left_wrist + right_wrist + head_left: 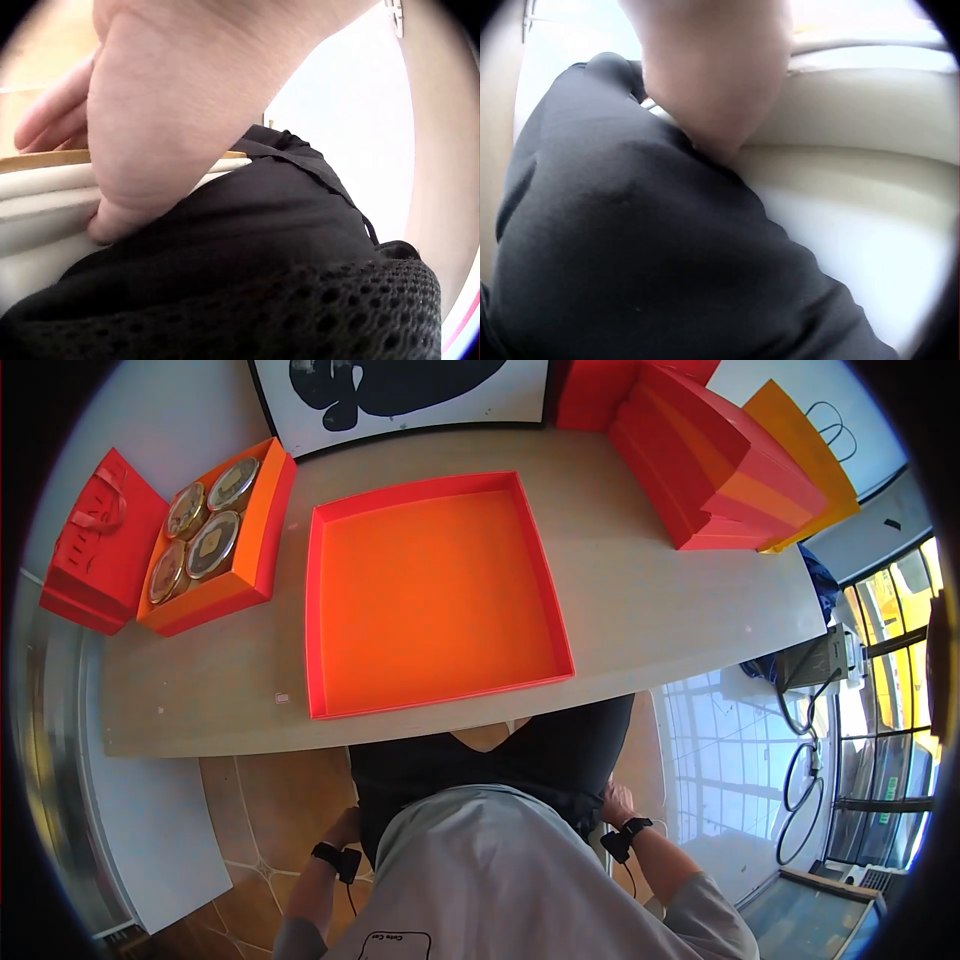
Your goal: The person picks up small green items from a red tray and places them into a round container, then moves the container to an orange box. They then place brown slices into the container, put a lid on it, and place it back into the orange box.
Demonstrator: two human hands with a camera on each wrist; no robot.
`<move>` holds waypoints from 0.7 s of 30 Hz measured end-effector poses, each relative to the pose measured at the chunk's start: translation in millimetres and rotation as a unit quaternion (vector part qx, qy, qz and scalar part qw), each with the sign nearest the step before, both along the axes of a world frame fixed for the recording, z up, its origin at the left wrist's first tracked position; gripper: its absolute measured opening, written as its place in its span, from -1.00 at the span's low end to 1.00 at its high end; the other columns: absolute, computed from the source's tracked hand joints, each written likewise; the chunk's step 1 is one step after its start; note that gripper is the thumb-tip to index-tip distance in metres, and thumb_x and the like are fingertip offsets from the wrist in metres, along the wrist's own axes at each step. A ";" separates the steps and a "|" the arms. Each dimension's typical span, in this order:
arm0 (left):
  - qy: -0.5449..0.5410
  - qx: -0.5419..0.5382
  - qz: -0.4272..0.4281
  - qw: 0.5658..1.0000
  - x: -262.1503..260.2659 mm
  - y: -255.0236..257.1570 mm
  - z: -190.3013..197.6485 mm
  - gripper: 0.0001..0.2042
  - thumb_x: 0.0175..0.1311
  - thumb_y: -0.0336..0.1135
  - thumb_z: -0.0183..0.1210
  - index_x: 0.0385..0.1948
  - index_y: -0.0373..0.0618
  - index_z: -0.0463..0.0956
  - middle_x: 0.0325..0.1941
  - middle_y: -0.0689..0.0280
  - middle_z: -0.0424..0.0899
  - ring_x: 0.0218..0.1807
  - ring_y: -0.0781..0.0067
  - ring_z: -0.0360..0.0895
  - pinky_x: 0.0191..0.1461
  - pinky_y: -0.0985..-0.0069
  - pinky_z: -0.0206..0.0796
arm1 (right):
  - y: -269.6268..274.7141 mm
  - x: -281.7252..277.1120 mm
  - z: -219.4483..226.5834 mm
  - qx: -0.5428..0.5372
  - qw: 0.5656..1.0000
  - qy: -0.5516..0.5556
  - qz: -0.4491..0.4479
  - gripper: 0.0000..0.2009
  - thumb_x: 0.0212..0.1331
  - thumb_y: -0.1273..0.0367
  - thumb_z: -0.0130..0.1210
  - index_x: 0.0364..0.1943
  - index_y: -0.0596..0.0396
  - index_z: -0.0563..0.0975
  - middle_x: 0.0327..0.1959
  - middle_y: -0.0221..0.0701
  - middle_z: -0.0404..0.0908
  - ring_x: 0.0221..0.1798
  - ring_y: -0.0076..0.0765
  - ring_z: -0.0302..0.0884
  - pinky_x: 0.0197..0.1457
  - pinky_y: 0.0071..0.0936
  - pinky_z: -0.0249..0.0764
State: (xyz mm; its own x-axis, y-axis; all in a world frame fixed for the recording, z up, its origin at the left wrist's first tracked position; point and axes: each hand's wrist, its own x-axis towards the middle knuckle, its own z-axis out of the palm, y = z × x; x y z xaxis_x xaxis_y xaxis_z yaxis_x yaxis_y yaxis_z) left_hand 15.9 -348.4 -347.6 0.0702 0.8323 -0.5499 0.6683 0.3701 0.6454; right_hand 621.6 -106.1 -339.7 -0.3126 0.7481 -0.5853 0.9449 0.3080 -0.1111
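Observation:
Both hands are down beside the seated person's dark-trousered thighs, away from the table. The left hand (345,827) is at the side of the seat; in the left wrist view its straight fingers (56,120) lie past the edge of the white seat (45,202), with the thumb on the near side. At the other thigh the right hand (618,803) sits low beside the seat. Its fingers are hidden in the right wrist view, behind the wrist and black trousers (630,225). On the table in front stands a shallow red box tray (440,595) with a bare orange inside.
At the table's left, an orange box (262,545) holds several round lidded tins (213,545), beside a red gift bag (95,550). Red paper bags (700,460) and a yellow one (835,490) stand back right. A framed picture (400,395) leans behind the table (690,610).

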 end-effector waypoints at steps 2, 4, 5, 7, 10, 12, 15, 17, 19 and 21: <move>-0.027 0.051 0.033 0.998 6.3 -1.2 0.0 -0.60 0.16 -0.11 0.39 -0.03 -0.16 0.69 -0.05 -0.05 0.76 0.09 -0.10 0.67 0.17 0.20 0.52 | -0.9 -9.6 10.8 0.017 0.999 0.017 -0.031 -0.32 0.11 0.41 0.11 0.34 0.48 0.20 -0.19 0.06 0.69 -0.15 0.20 0.68 -0.10 -0.01 0.58; -0.054 0.099 0.049 0.992 10.7 -3.9 5.1 -0.58 0.15 -0.12 0.41 -0.02 -0.17 0.68 -0.05 -0.06 0.76 0.11 -0.09 0.67 0.18 0.21 0.52 | -1.9 -21.0 25.9 0.034 0.996 0.035 -0.078 -0.39 0.07 0.44 0.12 0.26 0.44 0.32 -0.20 0.04 0.67 -0.16 0.21 0.65 -0.13 -0.02 0.57; -0.068 0.076 0.093 0.990 12.8 -11.0 12.0 -0.57 0.13 -0.12 0.44 -0.03 -0.19 0.69 -0.07 -0.08 0.76 0.10 -0.11 0.68 0.17 0.21 0.53 | 2.6 -25.3 30.3 0.013 0.995 0.041 -0.084 -0.44 0.07 0.41 0.15 0.20 0.43 0.36 -0.23 0.02 0.68 -0.20 0.20 0.67 -0.20 -0.05 0.57; -0.010 0.021 0.087 0.996 15.2 -26.1 31.9 -0.52 0.07 -0.06 0.47 -0.06 -0.20 0.70 -0.10 -0.11 0.76 0.06 -0.17 0.69 0.11 0.21 0.55 | 5.3 -31.7 41.8 -0.005 0.993 0.053 -0.109 -0.48 0.08 0.39 0.17 0.13 0.42 0.40 -0.26 0.00 0.69 -0.23 0.20 0.68 -0.27 -0.08 0.57; 0.284 -0.238 -0.010 0.929 41.4 -11.9 101.7 -0.41 -0.02 0.13 0.45 -0.09 -0.20 0.71 -0.13 -0.14 0.76 -0.05 -0.21 0.72 -0.01 0.18 0.59 | -3.2 -35.8 66.4 0.103 0.994 0.031 -0.029 -0.62 0.08 0.33 0.21 -0.08 0.34 0.56 -0.38 0.00 0.70 -0.31 0.19 0.70 -0.32 -0.09 0.58; 0.213 -0.244 -0.144 0.935 37.2 -29.7 114.3 -0.36 -0.05 0.23 0.40 -0.11 -0.20 0.72 -0.12 -0.17 0.75 -0.11 -0.16 0.74 -0.08 0.13 0.59 | -4.7 -34.8 91.6 -0.057 0.989 0.029 0.131 -0.73 0.12 0.26 0.20 -0.32 0.26 0.67 -0.48 0.03 0.68 -0.32 0.18 0.72 -0.32 -0.07 0.58; 0.198 -0.255 -0.124 0.938 33.0 -38.7 123.1 -0.36 -0.04 0.22 0.40 -0.11 -0.21 0.72 -0.12 -0.17 0.75 -0.11 -0.16 0.74 -0.08 0.13 0.59 | -17.9 -35.5 102.6 -0.229 0.946 0.177 0.147 -0.67 0.19 0.16 0.21 -0.39 0.20 0.71 -0.44 0.02 0.70 -0.31 0.16 0.72 -0.29 0.01 0.58; 0.183 -0.249 -0.102 0.946 31.9 -33.0 122.2 -0.37 -0.03 0.21 0.40 -0.11 -0.21 0.71 -0.12 -0.16 0.75 -0.11 -0.16 0.74 -0.08 0.13 0.59 | -81.0 15.6 9.3 -0.262 0.932 0.183 0.172 -0.63 0.19 0.12 0.22 -0.28 0.22 0.71 -0.42 0.00 0.71 -0.32 0.16 0.71 -0.28 0.02 0.58; 0.165 -0.249 -0.081 0.951 28.7 -32.9 122.9 -0.38 -0.02 0.20 0.40 -0.11 -0.21 0.71 -0.12 -0.16 0.75 -0.11 -0.15 0.74 -0.08 0.13 0.59 | -80.2 19.8 -59.5 -0.248 0.899 0.218 0.289 -0.53 0.10 0.06 0.29 -0.09 0.21 0.68 -0.37 -0.04 0.74 -0.33 0.06 0.73 -0.27 0.00 0.60; 0.143 -0.246 -0.060 0.957 28.2 -31.6 119.9 -0.38 -0.01 0.19 0.40 -0.10 -0.22 0.71 -0.12 -0.16 0.75 -0.12 -0.15 0.74 -0.08 0.13 0.59 | -95.3 32.3 -65.1 -0.264 0.894 0.198 0.304 -0.52 0.10 0.06 0.28 -0.09 0.20 0.68 -0.37 -0.05 0.74 -0.33 0.05 0.73 -0.27 -0.01 0.60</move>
State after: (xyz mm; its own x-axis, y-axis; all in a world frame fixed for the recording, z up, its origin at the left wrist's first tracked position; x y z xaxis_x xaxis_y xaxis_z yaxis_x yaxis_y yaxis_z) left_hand 44.1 -380.1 -227.7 -0.0631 0.4623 -0.8845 0.8487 0.4911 0.1961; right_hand 653.8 -201.4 -404.7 -0.8279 0.0227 -0.5604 0.4759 0.5573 -0.6804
